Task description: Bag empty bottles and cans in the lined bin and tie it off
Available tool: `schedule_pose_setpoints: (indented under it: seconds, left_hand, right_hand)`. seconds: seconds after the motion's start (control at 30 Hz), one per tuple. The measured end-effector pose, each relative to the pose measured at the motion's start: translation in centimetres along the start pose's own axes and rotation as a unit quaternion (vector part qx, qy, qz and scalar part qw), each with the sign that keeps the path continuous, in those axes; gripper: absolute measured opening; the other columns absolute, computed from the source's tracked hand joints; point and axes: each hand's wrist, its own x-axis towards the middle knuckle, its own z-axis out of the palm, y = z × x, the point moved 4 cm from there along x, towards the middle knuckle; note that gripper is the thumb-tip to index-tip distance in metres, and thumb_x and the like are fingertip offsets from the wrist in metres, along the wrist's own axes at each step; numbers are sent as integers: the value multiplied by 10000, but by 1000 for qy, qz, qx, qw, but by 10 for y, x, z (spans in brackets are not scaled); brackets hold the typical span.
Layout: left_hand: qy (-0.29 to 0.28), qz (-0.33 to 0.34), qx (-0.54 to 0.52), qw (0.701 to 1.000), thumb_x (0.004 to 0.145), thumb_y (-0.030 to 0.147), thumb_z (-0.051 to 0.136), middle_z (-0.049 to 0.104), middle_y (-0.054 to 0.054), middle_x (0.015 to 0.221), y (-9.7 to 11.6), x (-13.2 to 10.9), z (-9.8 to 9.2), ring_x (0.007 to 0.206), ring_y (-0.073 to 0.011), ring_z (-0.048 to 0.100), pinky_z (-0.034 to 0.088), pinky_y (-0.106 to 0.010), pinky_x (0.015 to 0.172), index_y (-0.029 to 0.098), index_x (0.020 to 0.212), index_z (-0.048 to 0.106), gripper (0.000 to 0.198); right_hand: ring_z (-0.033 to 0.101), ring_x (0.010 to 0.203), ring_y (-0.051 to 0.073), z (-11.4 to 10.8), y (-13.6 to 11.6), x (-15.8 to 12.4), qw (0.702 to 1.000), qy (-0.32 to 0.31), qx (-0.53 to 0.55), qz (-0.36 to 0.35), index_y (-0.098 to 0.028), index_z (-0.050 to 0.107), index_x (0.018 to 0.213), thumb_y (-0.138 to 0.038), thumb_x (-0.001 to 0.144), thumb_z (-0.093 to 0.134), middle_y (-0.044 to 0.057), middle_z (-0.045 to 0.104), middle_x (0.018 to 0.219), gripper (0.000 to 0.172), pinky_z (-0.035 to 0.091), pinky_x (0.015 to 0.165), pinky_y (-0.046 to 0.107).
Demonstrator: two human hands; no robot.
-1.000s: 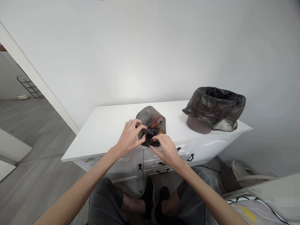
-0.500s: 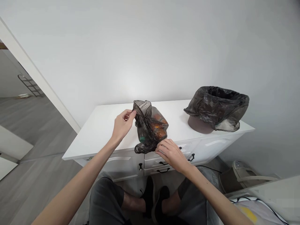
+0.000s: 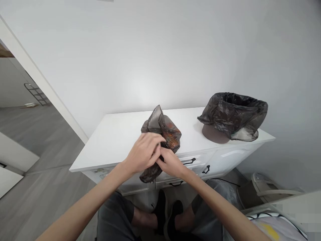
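Observation:
A thin black plastic bag (image 3: 155,120), with orange and brownish contents showing through it, lies at the front edge of the white cabinet (image 3: 117,134). Both my hands meet over its gathered neck. My left hand (image 3: 144,150) is closed on the bag from the left, fingers bent over the top. Against it, my right hand (image 3: 172,162) pinches the plastic from the right. Part of the bag hangs below my hands, past the cabinet edge. My fingers hide where exactly the plastic is gripped.
To the right stands a brown bin (image 3: 215,134) lined with a black bag (image 3: 233,112) folded over its rim. Dark drawer handles (image 3: 189,161) stick out of the cabinet front. A second bin with a lid (image 3: 255,187) is on the floor at right.
My left hand has come down and right, my right hand slightly left, so they now touch. The bag's lower end hangs further over the edge.

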Motion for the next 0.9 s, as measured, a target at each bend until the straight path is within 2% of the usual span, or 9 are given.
schedule_pose_setpoints:
  seconds: [0.07,0.1,0.2,0.3,0.4,0.5,0.67,0.77,0.9]
  left_hand:
    - [-143,76,54,985,1070,229,477,740,-89,1105,-5,-13,10,1059,-246,697,489,-426,988,230,1230,634,224]
    - [-191,91,82,974,1077,224,458,751,-83,1076,-12,-19,12,1027,-243,704,473,-428,1003,222,1212,656,240]
    - [-260,89,157,949,1100,241,419,768,-72,992,-37,-34,9,898,-232,713,441,-438,1026,211,1096,696,278]
    - [-296,32,219,929,1105,277,394,773,-94,883,-58,-43,2,801,-252,728,430,-461,1020,186,1020,694,325]
    - [-313,-100,276,903,1070,285,413,744,-108,705,-71,-47,-3,691,-292,741,425,-501,1028,123,1152,688,330]
    - [-301,-195,300,884,1042,284,430,743,-121,671,-65,-48,-4,680,-327,759,432,-515,1011,86,1290,644,383]
    - [-221,-188,268,919,1066,399,433,796,-208,1024,-30,-33,6,961,-370,782,471,-474,944,129,1478,520,500]
    - [-201,-183,264,925,1053,506,484,750,-261,1223,-26,-15,18,1097,-393,749,483,-447,920,92,1558,415,656]
    - [-233,-186,264,917,1036,578,521,772,-257,1111,-34,7,44,1010,-392,762,475,-439,899,34,1571,381,775]
  right_hand:
    - [707,916,237,-3,4,-5,999,4,-46,-1,-216,653,981,-136,1009,477,82,727,951,195,584,856,362]
    - [705,926,239,-6,6,-7,998,16,-67,-2,-218,657,986,-119,1008,460,83,732,963,221,577,861,362]
    - [694,1061,249,-12,12,-12,991,42,-124,-13,-213,674,1137,-69,1001,427,99,745,1136,317,555,961,401]
    - [650,1201,284,-12,20,-13,979,58,-194,-18,-191,667,1260,-63,986,453,131,713,1281,371,526,1057,476]
    - [553,1370,332,-12,26,-12,965,81,-250,-8,-153,628,1383,-75,970,478,179,636,1420,446,464,1163,552]
    - [441,1488,378,-14,31,-10,957,100,-272,14,-123,553,1492,-88,970,465,212,539,1537,530,385,1233,626]
    - [354,1575,356,-23,35,-14,967,105,-230,11,-196,449,1597,-146,1025,405,167,446,1651,576,343,1270,664]
    - [393,1562,322,-34,38,-19,972,132,-192,6,-226,459,1587,-203,1056,396,148,478,1636,536,382,1268,618]
    - [451,1527,310,-52,55,-24,974,169,-147,44,-222,519,1525,-308,1087,405,156,523,1596,461,423,1246,584]
